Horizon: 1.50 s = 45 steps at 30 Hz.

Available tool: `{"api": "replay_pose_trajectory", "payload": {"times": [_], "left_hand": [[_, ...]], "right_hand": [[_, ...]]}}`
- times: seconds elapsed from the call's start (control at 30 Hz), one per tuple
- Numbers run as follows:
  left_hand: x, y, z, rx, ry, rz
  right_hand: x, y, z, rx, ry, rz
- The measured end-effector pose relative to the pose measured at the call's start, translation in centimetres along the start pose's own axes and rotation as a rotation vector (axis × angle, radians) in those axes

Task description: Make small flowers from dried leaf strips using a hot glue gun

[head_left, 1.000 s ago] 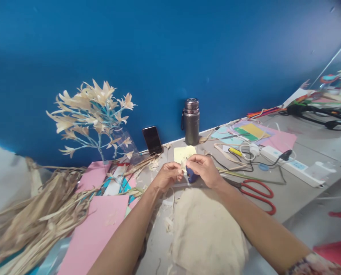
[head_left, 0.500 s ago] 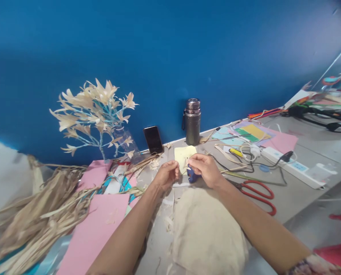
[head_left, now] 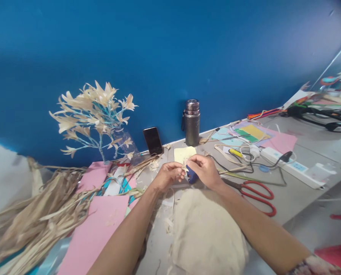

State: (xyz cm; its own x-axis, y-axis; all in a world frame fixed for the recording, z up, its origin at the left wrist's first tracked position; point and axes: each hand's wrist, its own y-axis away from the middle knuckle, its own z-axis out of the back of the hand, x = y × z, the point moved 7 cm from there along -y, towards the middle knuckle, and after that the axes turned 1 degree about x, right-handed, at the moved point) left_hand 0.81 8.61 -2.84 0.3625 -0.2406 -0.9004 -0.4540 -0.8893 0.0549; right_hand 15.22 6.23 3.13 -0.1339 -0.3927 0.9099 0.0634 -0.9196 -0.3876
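Observation:
My left hand (head_left: 170, 175) is closed, thumb and forefinger pinching a small pale husk piece (head_left: 184, 167) with pointed ends. From the other side my right hand (head_left: 206, 171) also pinches at this piece, its fingertips almost meeting those of the left. Partly hidden behind the right fingers is a dark blue object (head_left: 191, 175) whose kind I cannot make out. A pale yellow paper (head_left: 180, 153) lies just beyond the hands. Below them is a rounded cream cloth-like mass (head_left: 207, 233).
Pale husk flowers (head_left: 102, 110) on blue stems stand at left, above dried husks (head_left: 44, 214) and pink paper (head_left: 96, 225). A phone (head_left: 153, 140) and a dark flask (head_left: 192, 124) are by the wall. Red-handled scissors (head_left: 258, 190) and a power strip (head_left: 293, 168) lie right.
My hands have come together, the left moving slightly right toward the right hand. The pale husk piece now shows between the fingertips of both.

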Motion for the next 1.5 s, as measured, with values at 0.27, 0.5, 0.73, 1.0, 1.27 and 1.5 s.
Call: {"api": "replay_pose_trajectory", "payload": {"times": [0.27,0.5,0.73,1.0,1.27,1.5], "left_hand": [[0.0,0.0,-0.2,0.021,-0.050,-0.014],[-0.1,-0.1,-0.4,0.010,-0.065,-0.064],[-0.1,-0.2,-0.1,0.000,-0.090,-0.074],[-0.1,-0.2,0.1,-0.018,-0.109,-0.064],[-0.1,-0.2,0.1,-0.014,-0.060,-0.064],[0.1,0.0,0.3,-0.025,-0.048,-0.027]], "right_hand": [[0.0,0.1,-0.2,0.004,0.041,-0.001],[-0.2,0.1,-0.2,-0.016,0.031,0.004],[0.0,0.1,0.1,-0.035,0.009,0.004],[-1.2,-0.3,0.5,-0.045,0.019,-0.015],[-2.5,-0.8,0.3,-0.029,-0.131,-0.127],[-2.9,-0.6,-0.4,0.012,-0.276,-0.251]]}}
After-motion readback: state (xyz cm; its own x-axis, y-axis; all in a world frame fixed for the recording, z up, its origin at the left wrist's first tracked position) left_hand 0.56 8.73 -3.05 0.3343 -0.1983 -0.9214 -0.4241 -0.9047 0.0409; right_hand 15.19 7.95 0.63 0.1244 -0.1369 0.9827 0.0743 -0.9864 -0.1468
